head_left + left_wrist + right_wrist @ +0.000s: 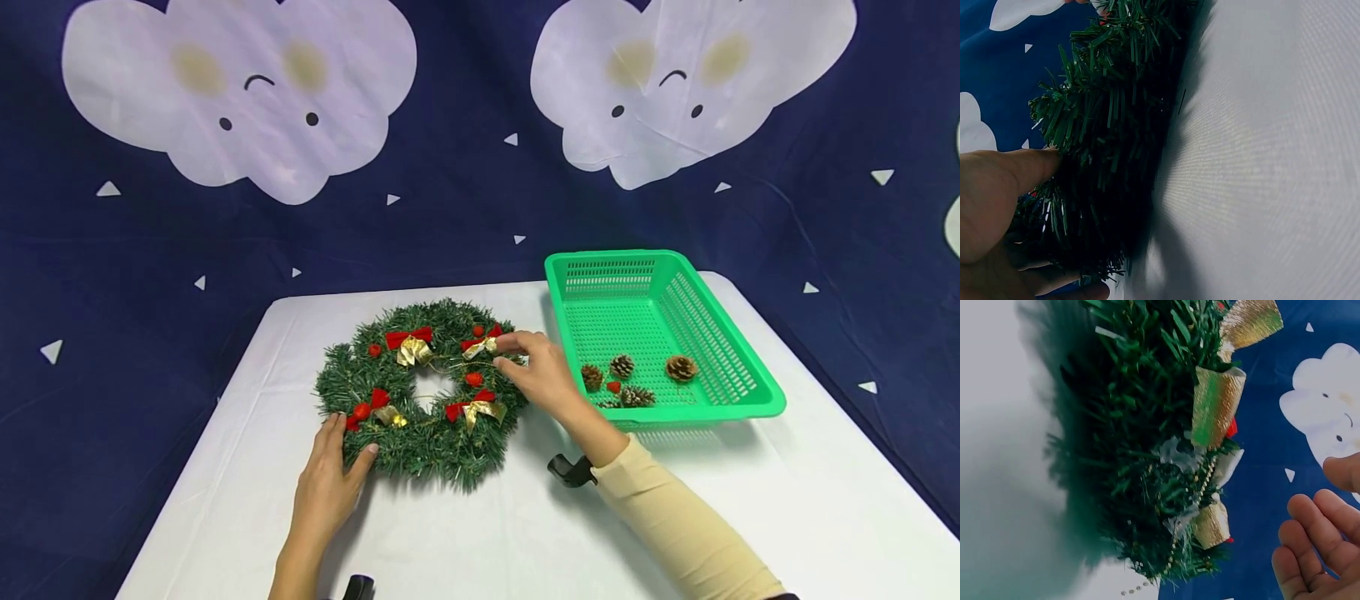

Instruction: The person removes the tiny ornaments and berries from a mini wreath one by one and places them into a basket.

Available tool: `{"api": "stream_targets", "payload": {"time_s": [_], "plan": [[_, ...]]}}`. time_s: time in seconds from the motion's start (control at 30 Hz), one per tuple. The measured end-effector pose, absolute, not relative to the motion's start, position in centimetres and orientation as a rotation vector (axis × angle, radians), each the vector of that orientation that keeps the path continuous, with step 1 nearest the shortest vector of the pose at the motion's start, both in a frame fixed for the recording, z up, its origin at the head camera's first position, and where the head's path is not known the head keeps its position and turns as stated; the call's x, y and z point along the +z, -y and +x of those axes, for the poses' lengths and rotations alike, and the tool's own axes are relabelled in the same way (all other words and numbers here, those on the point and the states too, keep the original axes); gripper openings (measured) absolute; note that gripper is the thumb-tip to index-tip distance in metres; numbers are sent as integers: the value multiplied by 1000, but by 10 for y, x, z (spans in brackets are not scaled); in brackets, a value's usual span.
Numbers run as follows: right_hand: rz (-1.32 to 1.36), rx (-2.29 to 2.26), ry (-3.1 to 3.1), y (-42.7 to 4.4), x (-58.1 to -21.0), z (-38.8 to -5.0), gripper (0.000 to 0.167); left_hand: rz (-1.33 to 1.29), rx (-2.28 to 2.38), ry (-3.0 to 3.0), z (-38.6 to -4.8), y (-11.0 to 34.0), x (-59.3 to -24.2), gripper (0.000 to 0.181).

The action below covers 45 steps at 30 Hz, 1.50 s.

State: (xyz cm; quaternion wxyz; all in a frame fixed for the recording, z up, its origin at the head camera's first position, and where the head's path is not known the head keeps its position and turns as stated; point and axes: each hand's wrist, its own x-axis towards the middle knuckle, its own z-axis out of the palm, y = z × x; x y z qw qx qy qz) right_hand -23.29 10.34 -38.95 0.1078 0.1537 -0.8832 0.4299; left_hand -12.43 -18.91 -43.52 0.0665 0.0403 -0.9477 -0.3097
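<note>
A green wreath [435, 454] lies on the white table, decorated with red-and-gold bows, red berries and a thin gold bead string. My left hand [326, 475] grips its lower left edge, thumb at the near side and fingers by a red bow. The left wrist view shows the thumb [1029, 169] against the green needles. Over the wreath's right side is my right hand [543, 371], close to a gold bow [482, 343]. In the right wrist view its fingers [1310, 537] are loosely bent, apart from the wreath, and nothing shows between them and the thumb.
Right of the wreath stands a green plastic basket [738, 333]. It holds several pine cones, among them a brown one [681, 368], and a small red piece [614, 387]. Behind the table hangs a dark blue cloth [465, 167] with clouds.
</note>
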Motion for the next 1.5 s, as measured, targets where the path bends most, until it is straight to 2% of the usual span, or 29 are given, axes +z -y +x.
{"api": "stream_targets", "payload": {"time_s": [0.67,1.5], "plan": [[387,1216,2625,-88,-411,-236,28,113,-924,2851,-126,190,-437,72],[508,1000,2713,-69,-428,-239,29,109,-917,2841,-125,189,-437,72]]}}
